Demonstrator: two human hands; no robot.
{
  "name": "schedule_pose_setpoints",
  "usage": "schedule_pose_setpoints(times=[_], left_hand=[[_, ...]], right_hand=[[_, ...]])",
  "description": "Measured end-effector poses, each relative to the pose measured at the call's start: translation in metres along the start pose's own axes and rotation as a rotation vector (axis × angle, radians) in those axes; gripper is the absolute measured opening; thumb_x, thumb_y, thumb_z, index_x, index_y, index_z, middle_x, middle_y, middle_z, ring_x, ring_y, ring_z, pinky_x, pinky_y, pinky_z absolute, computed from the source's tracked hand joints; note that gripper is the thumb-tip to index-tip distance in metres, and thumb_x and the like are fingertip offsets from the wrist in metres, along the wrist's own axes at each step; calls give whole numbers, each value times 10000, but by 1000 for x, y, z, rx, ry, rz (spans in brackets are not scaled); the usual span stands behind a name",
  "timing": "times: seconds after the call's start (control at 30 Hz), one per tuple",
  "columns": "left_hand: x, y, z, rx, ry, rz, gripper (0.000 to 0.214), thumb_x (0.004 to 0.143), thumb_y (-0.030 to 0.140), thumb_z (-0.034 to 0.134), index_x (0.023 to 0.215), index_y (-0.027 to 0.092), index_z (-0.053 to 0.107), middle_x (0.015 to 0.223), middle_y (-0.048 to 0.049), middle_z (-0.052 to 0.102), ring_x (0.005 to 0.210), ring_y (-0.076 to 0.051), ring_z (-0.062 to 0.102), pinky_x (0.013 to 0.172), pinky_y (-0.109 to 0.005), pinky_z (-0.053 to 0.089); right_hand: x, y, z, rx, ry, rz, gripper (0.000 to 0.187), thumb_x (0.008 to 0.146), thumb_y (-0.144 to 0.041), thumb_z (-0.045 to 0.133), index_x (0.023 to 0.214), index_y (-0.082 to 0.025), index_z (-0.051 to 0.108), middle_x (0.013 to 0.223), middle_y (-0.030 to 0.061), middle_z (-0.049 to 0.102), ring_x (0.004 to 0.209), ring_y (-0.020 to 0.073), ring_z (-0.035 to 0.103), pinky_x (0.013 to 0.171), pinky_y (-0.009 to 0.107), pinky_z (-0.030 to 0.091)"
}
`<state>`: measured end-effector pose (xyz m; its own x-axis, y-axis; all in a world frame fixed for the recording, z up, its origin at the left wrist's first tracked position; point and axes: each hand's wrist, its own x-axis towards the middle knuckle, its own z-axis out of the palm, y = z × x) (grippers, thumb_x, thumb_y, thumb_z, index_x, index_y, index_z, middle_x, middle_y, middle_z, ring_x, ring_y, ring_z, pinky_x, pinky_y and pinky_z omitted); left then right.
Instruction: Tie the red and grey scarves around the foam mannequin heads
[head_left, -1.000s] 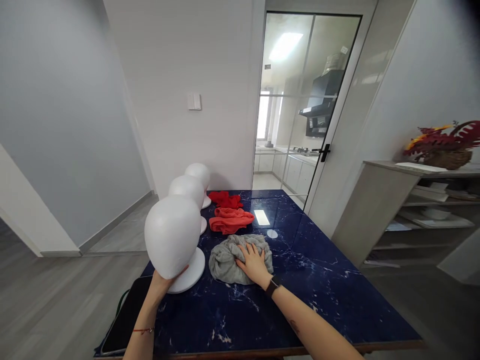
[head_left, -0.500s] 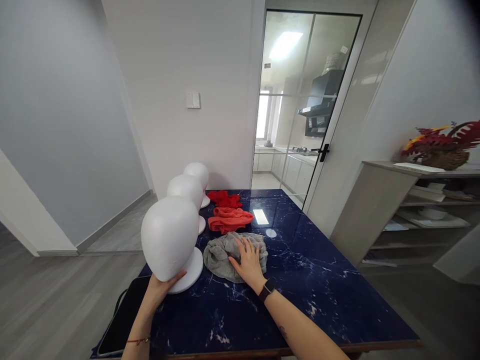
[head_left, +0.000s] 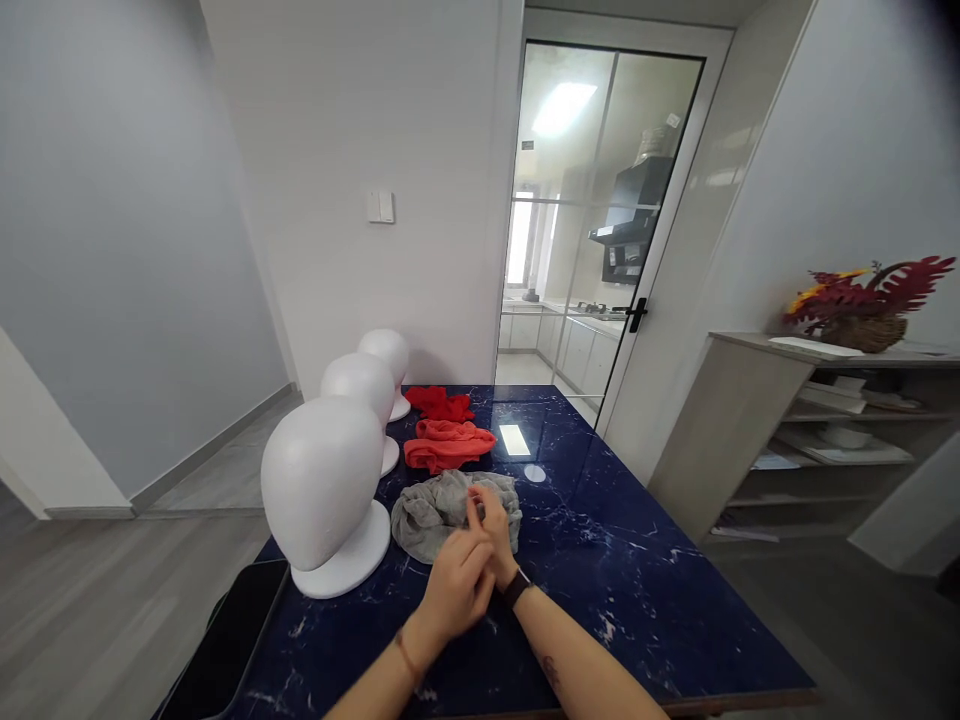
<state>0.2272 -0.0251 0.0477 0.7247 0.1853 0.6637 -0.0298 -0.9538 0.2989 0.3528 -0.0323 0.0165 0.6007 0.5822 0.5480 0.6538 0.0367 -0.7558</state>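
Note:
My left hand [head_left: 456, 583] has its fingers curled against my right hand, near its wrist and palm. Bent fingers of my right hand [head_left: 493, 520] hang over the grey cloth [head_left: 427, 515], partly covered by the left. Whether either hand pinches any fabric is hidden. The crumpled cloth lies on the dark blue marbled table [head_left: 600, 560]. To its left stands the nearest white foam head [head_left: 322, 480] on a round base, apart from both hands. Behind the grey cloth lie a coral-red cloth [head_left: 448, 446] and a brighter red cloth [head_left: 439, 403].
Two more white foam heads, a middle one [head_left: 358, 385] and a far one [head_left: 385, 350], line the table's left side. A black flat object [head_left: 229, 630] lies at the near left corner. Beyond are a glass door [head_left: 577, 230] and, rightward, a shelf unit [head_left: 750, 420].
My left hand has left the nearest foam head's neck and moved right to meet my right hand. The right hand's spread fingers have drawn in over the grey cloth.

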Motion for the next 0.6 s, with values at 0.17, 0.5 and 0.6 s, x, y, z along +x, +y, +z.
schedule_pose_setpoints(times=[0.17,0.5,0.6], left_hand=[[43,-35,33,99,-43,62,213,763,62,382,721,191,547,731,-58,581,701,-185,518,668,-325,406],[28,-63,25,-99,288,-496,159,757,138,401,639,214,475,624,13,517,611,-143,498,604,-258,379],[32,-79,14,-65,392,-614,147,778,175,392,672,214,486,664,1,550,654,-156,514,648,-274,382]], right_hand=[[26,37,-35,39,164,259,294,845,-366,365,925,-180,578,683,30,629,628,190,583,643,292,437],[43,85,-45,57,318,440,285,760,-374,394,858,-176,574,592,14,587,570,190,547,587,279,389],[41,89,-48,135,254,421,257,727,-382,438,810,-181,576,554,-8,556,535,171,521,547,263,377]])
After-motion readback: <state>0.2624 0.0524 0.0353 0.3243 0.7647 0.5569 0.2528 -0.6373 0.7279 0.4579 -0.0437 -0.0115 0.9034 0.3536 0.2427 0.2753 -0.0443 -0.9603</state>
